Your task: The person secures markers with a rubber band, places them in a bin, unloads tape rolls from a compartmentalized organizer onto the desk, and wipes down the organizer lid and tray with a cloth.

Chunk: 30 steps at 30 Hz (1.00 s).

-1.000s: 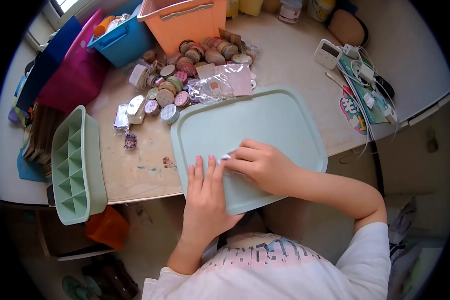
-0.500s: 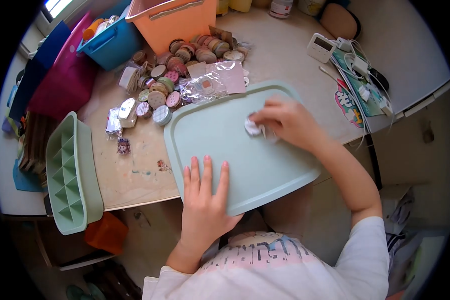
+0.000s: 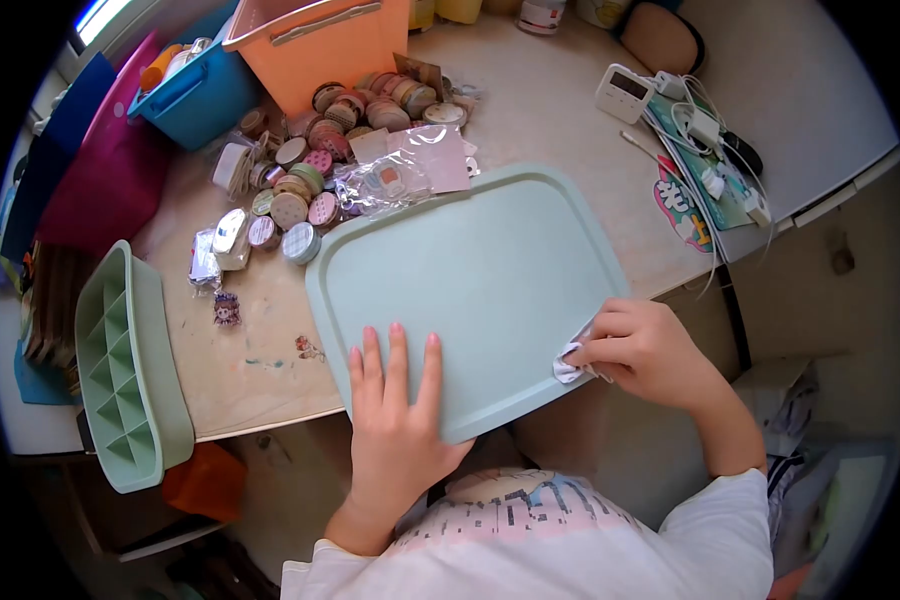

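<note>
A pale green lid [image 3: 470,270], rounded at the corners with a raised rim, lies on the desk and sticks out past its front edge. My left hand [image 3: 395,420] rests flat on the near left part of it, fingers spread. At the near right corner, my right hand [image 3: 645,350] pinches a crumpled white wipe [image 3: 568,364] and presses it against the rim. Part of the wipe is hidden under the fingers.
Rolls of washi tape [image 3: 290,208] and plastic packets crowd the lid's far left side. A green divided box [image 3: 135,370] stands at the left desk edge. Orange [image 3: 320,60], blue [image 3: 200,95] and magenta bins are behind. Cables and a white device [image 3: 625,92] lie at right.
My right hand has moved the wipe from the lid's upper middle toward me, to the near right corner. My left hand stays flat on the lid. The whole view has shifted slightly.
</note>
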{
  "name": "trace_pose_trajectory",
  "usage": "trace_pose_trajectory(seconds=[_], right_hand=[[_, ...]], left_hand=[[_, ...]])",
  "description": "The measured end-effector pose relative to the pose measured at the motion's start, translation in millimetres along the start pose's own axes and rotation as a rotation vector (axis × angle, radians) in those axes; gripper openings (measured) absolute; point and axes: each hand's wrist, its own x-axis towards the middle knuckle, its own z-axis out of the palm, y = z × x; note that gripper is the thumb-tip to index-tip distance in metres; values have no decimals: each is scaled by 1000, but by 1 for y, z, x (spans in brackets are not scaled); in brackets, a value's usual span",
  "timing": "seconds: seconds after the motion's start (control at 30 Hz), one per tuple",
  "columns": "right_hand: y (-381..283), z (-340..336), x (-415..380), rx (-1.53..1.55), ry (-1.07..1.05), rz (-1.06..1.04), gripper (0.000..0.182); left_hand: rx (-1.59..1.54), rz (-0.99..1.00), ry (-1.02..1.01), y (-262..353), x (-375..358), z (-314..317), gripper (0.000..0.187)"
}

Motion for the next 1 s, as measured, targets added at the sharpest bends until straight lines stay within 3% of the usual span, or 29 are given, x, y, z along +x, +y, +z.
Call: trace_pose_trajectory(seconds=[0.1, 0.17, 0.3, 0.4, 0.5, 0.63, 0.77, 0.93, 1.0], right_hand=[[-1, 5, 14, -87, -1, 70, 25], [22, 15, 45, -8, 123, 107, 22], [64, 30, 118, -158, 349, 52, 12], [81, 31, 141, -169, 345, 38, 13], [78, 31, 117, -81, 373, -11, 14], [31, 19, 40, -34, 222, 22, 27], [-4, 11, -12, -74, 141, 54, 27], [6, 2, 15, -67, 63, 139, 26], [29, 18, 49, -38, 210, 150, 24]], left_hand=[[6, 4, 3, -1, 0, 0, 87], [14, 14, 5, -1, -2, 0, 88], [5, 5, 7, 0, -3, 0, 89], [3, 1, -9, -1, -3, 0, 89], [-6, -6, -12, 0, -3, 0, 89], [-15, -11, -4, 0, -2, -1, 88], [-58, 0, -8, 0, -1, 2, 90], [-14, -15, -4, 0, -2, 0, 89], [-12, -8, 2, -1, -3, 0, 90]])
